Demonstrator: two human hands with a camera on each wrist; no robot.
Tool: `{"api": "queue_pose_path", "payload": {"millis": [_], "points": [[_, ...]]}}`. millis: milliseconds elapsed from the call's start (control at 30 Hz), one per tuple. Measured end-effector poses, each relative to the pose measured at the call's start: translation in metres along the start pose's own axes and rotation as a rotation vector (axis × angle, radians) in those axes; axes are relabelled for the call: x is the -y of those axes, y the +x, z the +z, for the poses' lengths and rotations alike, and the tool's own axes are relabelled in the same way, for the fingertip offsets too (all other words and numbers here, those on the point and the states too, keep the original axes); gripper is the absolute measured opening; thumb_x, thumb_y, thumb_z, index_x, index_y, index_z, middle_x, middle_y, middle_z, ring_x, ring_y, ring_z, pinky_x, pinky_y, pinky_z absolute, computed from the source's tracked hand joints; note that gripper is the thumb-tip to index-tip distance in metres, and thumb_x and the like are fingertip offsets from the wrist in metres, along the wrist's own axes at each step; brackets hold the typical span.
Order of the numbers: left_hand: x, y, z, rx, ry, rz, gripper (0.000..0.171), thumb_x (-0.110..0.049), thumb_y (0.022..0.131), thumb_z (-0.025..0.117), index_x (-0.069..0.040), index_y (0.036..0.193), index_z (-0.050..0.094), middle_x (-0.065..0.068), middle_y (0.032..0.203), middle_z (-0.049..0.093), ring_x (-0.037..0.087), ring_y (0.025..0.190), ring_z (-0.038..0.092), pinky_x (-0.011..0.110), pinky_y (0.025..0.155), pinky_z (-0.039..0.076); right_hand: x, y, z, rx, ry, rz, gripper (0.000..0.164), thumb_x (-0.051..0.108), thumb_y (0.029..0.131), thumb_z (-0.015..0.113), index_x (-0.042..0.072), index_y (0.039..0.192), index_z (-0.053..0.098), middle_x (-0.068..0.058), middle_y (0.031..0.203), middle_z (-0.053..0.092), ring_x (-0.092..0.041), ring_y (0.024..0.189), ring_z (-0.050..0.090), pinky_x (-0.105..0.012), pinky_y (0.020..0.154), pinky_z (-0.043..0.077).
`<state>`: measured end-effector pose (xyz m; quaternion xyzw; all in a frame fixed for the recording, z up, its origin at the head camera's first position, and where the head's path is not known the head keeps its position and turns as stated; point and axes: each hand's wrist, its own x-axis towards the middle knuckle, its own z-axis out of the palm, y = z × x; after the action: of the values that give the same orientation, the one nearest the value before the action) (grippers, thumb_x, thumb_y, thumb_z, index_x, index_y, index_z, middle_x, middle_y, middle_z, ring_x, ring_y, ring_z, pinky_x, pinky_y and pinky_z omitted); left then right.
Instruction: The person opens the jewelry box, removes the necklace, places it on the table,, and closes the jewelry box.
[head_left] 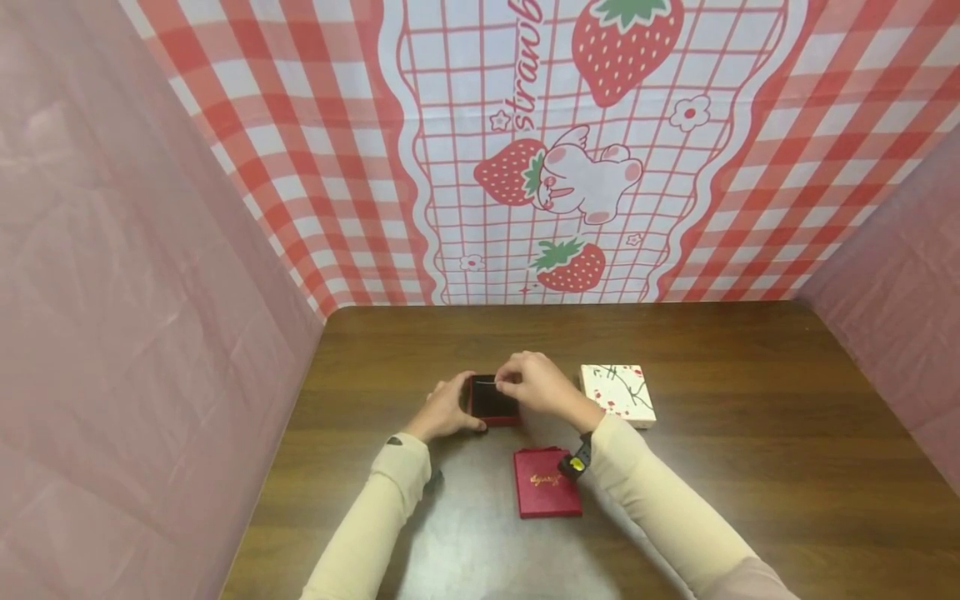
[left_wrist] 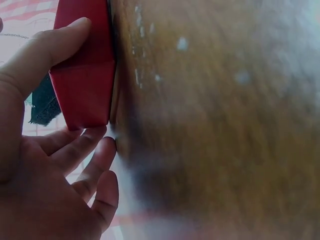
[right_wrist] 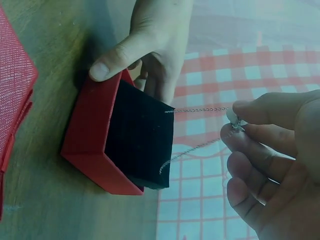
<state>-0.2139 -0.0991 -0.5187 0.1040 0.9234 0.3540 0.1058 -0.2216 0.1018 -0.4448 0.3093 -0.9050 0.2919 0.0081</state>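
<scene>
Chain [right_wrist: 200, 109] stretched above red box [head_left: 503, 421]

We see the left hand [head_left: 447, 408] gripping the box; the right hand [head_left: 536, 385] pinches the chain in its fingers [right_wrist: 272, 107], strands reaching the box's black insert [right_wrist: 137, 137]. We judge it mid-transfer, in or out unclear. Next seems to call for a steady box, unsnagged chain. Red lid [head_left: 547, 493] lies on the box's near side.

Pale glare on the near tabletop [head_left: 480, 546], soft shadows, hazy blur across left-wrist view
</scene>
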Motion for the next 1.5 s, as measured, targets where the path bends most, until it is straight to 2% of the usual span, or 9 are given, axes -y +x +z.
{"api": "queue_pose_path", "payload": {"millis": [433, 633, 833, 967, 1267, 1500], "points": [[0.0011, -0.0002, -0.0007, -0.001, 0.015, 0.015, 0.105, -0.024, 0.061, 0.09, -0.009, 0.149, 0.035, 0.016, 0.147, 0.047, 0.038, 0.129, 0.044, 0.057, 0.108, 0.032, -0.0008, 0.0007, -0.0034, 0.011, 0.022, 0.0, 0.009, 0.012, 0.085, 0.071, 0.006, 0.089, 0.075, -0.004, 0.087, 0.072, -0.018, 0.081, 0.062, -0.032, 0.076, 0.051], [0.001, -0.0014, -0.0015, -0.004, 0.026, 0.034, 0.104, -0.03, 0.063, 0.089, -0.008, 0.149, 0.034, 0.02, 0.146, 0.046, 0.04, 0.132, 0.042, 0.059, 0.108, 0.032, -0.0023, 0.0013, -0.0033, -0.011, 0.015, -0.023, 0.008, 0.011, 0.084, 0.071, 0.006, 0.088, 0.075, -0.004, 0.085, 0.072, -0.018, 0.08, 0.062, -0.033, 0.074, 0.051], [0.0009, -0.0033, -0.0005, -0.033, -0.002, 0.027, 0.088, -0.044, 0.077, 0.078, -0.01, 0.147, 0.038, 0.017, 0.146, 0.045, 0.037, 0.134, 0.04, 0.058, 0.109, 0.031, -0.0015, 0.001, -0.0035, -0.019, 0.024, -0.021, 0.005, 0.01, 0.084, 0.071, 0.007, 0.085, 0.075, -0.004, 0.083, 0.071, -0.015, 0.077, 0.06, -0.03, 0.072, 0.05], [-0.0004, -0.0031, 0.0001, -0.077, -0.033, 0.035, 0.076, -0.044, 0.082, 0.073, -0.009, 0.143, 0.044, 0.018, 0.144, 0.048, 0.037, 0.132, 0.042, 0.058, 0.108, 0.031, -0.0013, 0.0012, -0.0034, -0.015, 0.033, -0.014, 0.005, 0.01, 0.083, 0.071, 0.007, 0.085, 0.074, -0.003, 0.081, 0.07, -0.013, 0.075, 0.059, -0.027, 0.071, 0.05], [-0.0025, -0.0014, 0.0029, -0.173, -0.058, 0.059, 0.062, -0.033, 0.083, 0.076, -0.005, 0.134, 0.053, 0.021, 0.135, 0.053, 0.038, 0.126, 0.046, 0.055, 0.108, 0.035, -0.0036, 0.0018, -0.0019, -0.016, 0.03, -0.035, 0.007, 0.011, 0.084, 0.071, 0.006, 0.087, 0.075, -0.003, 0.083, 0.071, -0.015, 0.077, 0.06, -0.029, 0.072, 0.049], [-0.0037, -0.0014, 0.0045, -0.205, -0.047, 0.074, 0.057, -0.029, 0.081, 0.077, -0.001, 0.127, 0.058, 0.021, 0.128, 0.057, 0.037, 0.12, 0.05, 0.053, 0.104, 0.041, -0.003, 0.001, -0.0028, -0.025, 0.04, -0.045, 0.006, 0.01, 0.083, 0.071, 0.005, 0.086, 0.074, -0.003, 0.083, 0.071, -0.016, 0.076, 0.06, -0.029, 0.071, 0.049]]}}
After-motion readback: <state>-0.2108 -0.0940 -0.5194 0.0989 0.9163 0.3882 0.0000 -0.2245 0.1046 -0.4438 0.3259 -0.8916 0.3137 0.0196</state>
